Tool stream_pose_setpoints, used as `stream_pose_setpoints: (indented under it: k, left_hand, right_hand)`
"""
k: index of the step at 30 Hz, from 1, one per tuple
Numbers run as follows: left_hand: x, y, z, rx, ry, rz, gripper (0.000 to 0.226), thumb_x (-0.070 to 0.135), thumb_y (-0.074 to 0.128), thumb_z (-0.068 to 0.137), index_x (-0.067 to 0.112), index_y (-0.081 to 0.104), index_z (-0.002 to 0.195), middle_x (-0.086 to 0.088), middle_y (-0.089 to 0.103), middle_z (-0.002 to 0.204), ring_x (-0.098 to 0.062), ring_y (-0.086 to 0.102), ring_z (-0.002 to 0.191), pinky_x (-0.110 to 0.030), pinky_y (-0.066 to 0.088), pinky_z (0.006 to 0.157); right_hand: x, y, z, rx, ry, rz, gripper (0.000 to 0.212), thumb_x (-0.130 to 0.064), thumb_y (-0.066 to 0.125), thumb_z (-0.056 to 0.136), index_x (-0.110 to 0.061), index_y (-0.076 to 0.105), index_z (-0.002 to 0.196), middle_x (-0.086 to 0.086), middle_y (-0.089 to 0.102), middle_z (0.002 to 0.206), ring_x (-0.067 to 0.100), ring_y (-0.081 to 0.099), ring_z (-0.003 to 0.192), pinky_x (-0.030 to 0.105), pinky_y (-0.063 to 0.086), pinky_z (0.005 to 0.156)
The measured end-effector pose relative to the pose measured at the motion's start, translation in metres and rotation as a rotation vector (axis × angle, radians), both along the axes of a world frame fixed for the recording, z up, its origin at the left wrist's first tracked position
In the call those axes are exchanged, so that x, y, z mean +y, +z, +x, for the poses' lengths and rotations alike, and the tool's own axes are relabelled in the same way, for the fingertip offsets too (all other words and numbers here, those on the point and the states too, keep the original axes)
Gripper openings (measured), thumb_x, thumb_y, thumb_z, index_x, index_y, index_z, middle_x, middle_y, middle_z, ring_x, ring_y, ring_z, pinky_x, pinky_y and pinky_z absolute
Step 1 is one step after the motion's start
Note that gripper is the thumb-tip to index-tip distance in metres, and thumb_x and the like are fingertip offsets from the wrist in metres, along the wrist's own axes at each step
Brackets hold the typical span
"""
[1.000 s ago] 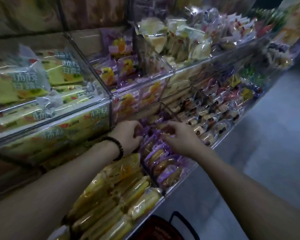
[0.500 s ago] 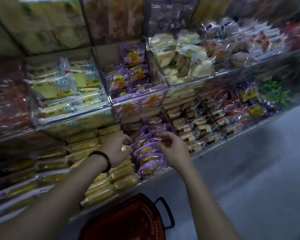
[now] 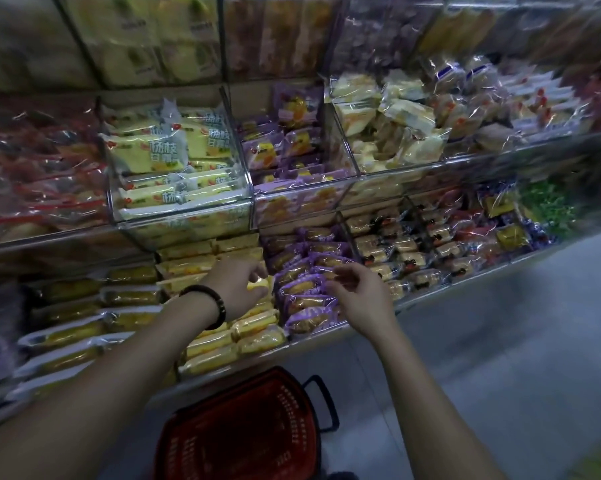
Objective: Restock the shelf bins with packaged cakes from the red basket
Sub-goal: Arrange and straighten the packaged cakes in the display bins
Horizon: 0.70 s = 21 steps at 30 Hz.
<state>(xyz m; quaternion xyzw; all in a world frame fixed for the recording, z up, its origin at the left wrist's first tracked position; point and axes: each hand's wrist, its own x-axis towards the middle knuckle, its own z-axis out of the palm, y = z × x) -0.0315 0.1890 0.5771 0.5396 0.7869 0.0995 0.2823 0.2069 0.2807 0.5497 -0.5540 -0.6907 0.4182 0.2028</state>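
Head view, against half a second ago: both arms have drawn back from the lowest tier toward its front edge, and more of the basket (image 3: 243, 438) shows at the bottom.

The right grip (image 3: 364, 299) has lifted off the purple packs (image 3: 304, 301). It now hangs just above them with fingers loosely bent and thumb apart, and no pack is in it. The left grip (image 3: 238, 287), with a dark bracelet (image 3: 209, 299) at the wrist, sits over the yellow packs (image 3: 254, 323) beside the purple ones. Its fingers curl downward, but blur hides whether they hold a pack.

Counted: two hands, one bracelet, one red basket with one black handle (image 3: 323, 403) in sight, and three tiers of clear bins (image 3: 188, 221). At least six purple packs stand in rows in the bottom bin; blur prevents an exact count. Whether any cakes lie in the basket cannot be made out.

A clear lip (image 3: 430, 292) fronts the lowest tier, running up toward the right. The basket stands on the floor (image 3: 499, 358) just below that lip, between the two forearms. Grey floor lies open to the right of the right arm.
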Motion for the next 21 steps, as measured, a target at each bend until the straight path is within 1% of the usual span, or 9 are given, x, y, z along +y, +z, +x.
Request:
stream_pose_setpoints:
  k: [2,5,7,11,14,16,18,19,21]
  left_hand:
    - [0.009,-0.007,0.002,0.021,0.0,-0.007,0.031,0.04,0.066,0.098,0.029,0.064,0.127,0.006,0.066,0.122,-0.014,0.062,0.107,-0.035,0.055,0.092]
    - [0.026,-0.019,0.007,0.126,-0.061,-0.04,0.033,0.038,0.064,0.099,0.026,0.061,0.13,0.004,0.065,0.127,-0.017,0.061,0.116,-0.034,0.052,0.096]
    - [0.043,-0.031,0.004,0.215,-0.105,-0.08,0.034,0.038,0.063,0.099,0.027,0.059,0.13,0.005,0.064,0.13,-0.018,0.059,0.12,-0.036,0.051,0.099]
    - [0.084,-0.058,-0.004,0.261,0.0,-0.084,0.028,0.038,0.064,0.096,0.031,0.06,0.123,0.006,0.066,0.124,-0.019,0.062,0.115,-0.04,0.056,0.093]
    - [0.121,-0.076,0.003,0.264,0.045,-0.079,0.027,0.034,0.062,0.097,0.026,0.062,0.123,0.001,0.066,0.122,-0.025,0.063,0.113,-0.037,0.056,0.088]
    - [0.141,-0.09,0.01,0.314,0.039,-0.079,0.028,0.035,0.057,0.097,0.026,0.062,0.124,-0.003,0.065,0.125,-0.028,0.063,0.114,-0.037,0.056,0.087]
    - [0.153,-0.105,0.015,0.36,0.036,-0.133,0.032,0.036,0.058,0.095,0.027,0.059,0.125,-0.003,0.063,0.13,-0.029,0.062,0.119,-0.038,0.055,0.093]
    - [0.157,-0.111,0.015,0.383,0.024,-0.185,0.035,0.035,0.059,0.093,0.026,0.057,0.127,-0.003,0.061,0.131,-0.03,0.06,0.123,-0.039,0.052,0.097]
    - [0.162,-0.12,0.014,0.453,-0.007,-0.289,0.04,0.034,0.06,0.091,0.025,0.056,0.13,-0.003,0.061,0.134,-0.03,0.053,0.131,-0.042,0.044,0.108]
  right_hand:
    - [0.017,-0.005,-0.003,-0.027,0.005,0.018,0.021,-0.028,0.075,0.093,-0.026,0.072,0.114,-0.013,0.073,0.098,0.006,0.071,0.089,0.036,0.063,0.08]
    - [0.053,-0.021,-0.011,-0.1,0.08,0.063,0.017,-0.024,0.071,0.095,-0.024,0.072,0.112,-0.014,0.071,0.096,0.003,0.067,0.084,0.026,0.058,0.073]
    - [0.083,-0.036,-0.02,-0.132,0.148,0.07,0.016,-0.022,0.069,0.096,-0.023,0.072,0.112,-0.013,0.071,0.095,0.004,0.067,0.083,0.028,0.06,0.072]
    - [0.135,-0.07,-0.047,-0.238,0.34,0.104,0.016,-0.024,0.07,0.095,-0.021,0.072,0.111,-0.003,0.075,0.1,0.013,0.07,0.079,0.034,0.061,0.072]
    - [0.161,-0.091,-0.07,-0.35,0.464,0.174,0.015,-0.021,0.069,0.093,-0.019,0.072,0.108,0.007,0.074,0.105,0.027,0.07,0.095,0.042,0.06,0.083]
    - [0.17,-0.098,-0.085,-0.379,0.555,0.241,0.027,-0.017,0.067,0.091,-0.022,0.072,0.116,0.007,0.073,0.113,0.031,0.067,0.108,0.043,0.058,0.091]
    - [0.174,-0.104,-0.098,-0.398,0.675,0.274,0.041,-0.014,0.066,0.088,-0.026,0.069,0.127,0.006,0.069,0.126,0.032,0.064,0.118,0.042,0.056,0.097]
    - [0.175,-0.108,-0.103,-0.428,0.742,0.282,0.043,-0.014,0.066,0.088,-0.026,0.067,0.13,0.006,0.066,0.131,0.033,0.062,0.121,0.041,0.055,0.098]
    - [0.176,-0.117,-0.11,-0.505,0.85,0.324,0.041,-0.016,0.064,0.089,-0.024,0.067,0.129,0.007,0.062,0.131,0.035,0.06,0.122,0.04,0.052,0.097]
